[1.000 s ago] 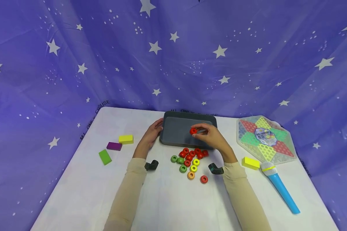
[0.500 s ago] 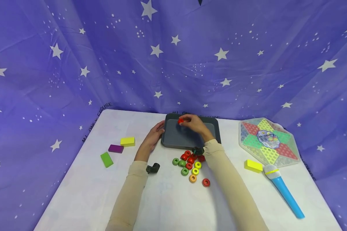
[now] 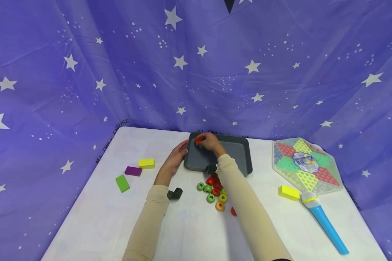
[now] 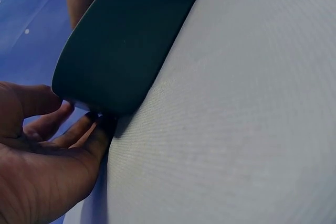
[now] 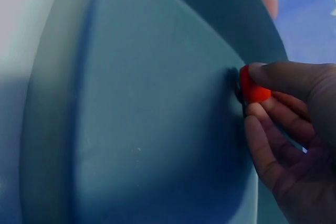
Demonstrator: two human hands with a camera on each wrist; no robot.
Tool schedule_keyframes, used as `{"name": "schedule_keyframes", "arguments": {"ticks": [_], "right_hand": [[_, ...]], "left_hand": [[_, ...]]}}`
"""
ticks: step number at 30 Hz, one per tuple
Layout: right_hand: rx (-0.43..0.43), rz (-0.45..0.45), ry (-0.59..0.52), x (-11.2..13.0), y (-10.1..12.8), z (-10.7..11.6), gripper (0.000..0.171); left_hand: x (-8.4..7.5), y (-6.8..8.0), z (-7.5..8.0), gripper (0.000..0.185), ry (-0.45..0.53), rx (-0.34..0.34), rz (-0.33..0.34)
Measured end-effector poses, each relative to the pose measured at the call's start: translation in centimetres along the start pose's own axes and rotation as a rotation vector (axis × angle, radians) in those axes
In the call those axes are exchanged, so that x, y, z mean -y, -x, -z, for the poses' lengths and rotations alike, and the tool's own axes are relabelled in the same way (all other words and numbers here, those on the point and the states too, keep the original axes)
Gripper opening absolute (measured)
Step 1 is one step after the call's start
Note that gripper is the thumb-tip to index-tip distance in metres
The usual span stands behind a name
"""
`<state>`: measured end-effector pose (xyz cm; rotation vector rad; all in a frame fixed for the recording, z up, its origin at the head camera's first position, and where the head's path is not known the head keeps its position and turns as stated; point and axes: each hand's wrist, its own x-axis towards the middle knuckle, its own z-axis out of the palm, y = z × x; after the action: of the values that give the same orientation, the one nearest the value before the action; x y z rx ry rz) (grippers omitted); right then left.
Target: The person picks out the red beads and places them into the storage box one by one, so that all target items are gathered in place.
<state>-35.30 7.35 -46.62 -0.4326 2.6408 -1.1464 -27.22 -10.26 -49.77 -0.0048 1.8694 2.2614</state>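
A dark grey tray (image 3: 240, 159) lies at the far middle of the white table. My right hand (image 3: 206, 142) reaches over its far left corner and pinches a red ring bead (image 3: 197, 141) between thumb and fingertips. The right wrist view shows the red bead (image 5: 253, 86) held just above the tray floor (image 5: 147, 129) near the wall. My left hand (image 3: 178, 154) rests against the tray's left edge with its fingers loosely extended; in the left wrist view its fingertips (image 4: 92, 127) touch the tray rim (image 4: 121, 40).
A pile of red, green, yellow and orange ring beads (image 3: 213, 190) lies in front of the tray. Yellow (image 3: 146, 163), purple (image 3: 133, 171) and green (image 3: 122, 183) blocks lie left. A hexagonal game board (image 3: 305, 165), a yellow block (image 3: 289, 193) and a blue toy microphone (image 3: 325, 221) lie right.
My right hand has carried the red bead from the tray's middle to its far left corner, and the forearm now covers part of the bead pile. The left hand stays at the tray.
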Motion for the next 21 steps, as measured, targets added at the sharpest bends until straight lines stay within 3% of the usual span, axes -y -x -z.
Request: {"name": "schedule_keyframes", "arguments": {"ticks": [5, 13, 17, 21], "right_hand": [[-0.018, 0.027, 0.069, 0.2, -0.4, -0.6, 0.027], [0.017, 0.011, 0.065, 0.2, 0.2, -0.9, 0.034], [-0.004, 0.011, 0.033, 0.3, 0.4, -0.4, 0.038], [-0.028, -0.017, -0.069, 0.7, 0.6, 0.7, 0.039]], "left_hand": [[0.2, 0.2, 0.1, 0.054, 0.011, 0.007, -0.02], [0.6, 0.8, -0.1, 0.054, -0.02, -0.004, 0.012], [0.5, 0.7, 0.0, 0.055, -0.016, 0.002, -0.006], [0.1, 0.3, 0.1, 0.055, -0.021, -0.001, -0.01]]}}
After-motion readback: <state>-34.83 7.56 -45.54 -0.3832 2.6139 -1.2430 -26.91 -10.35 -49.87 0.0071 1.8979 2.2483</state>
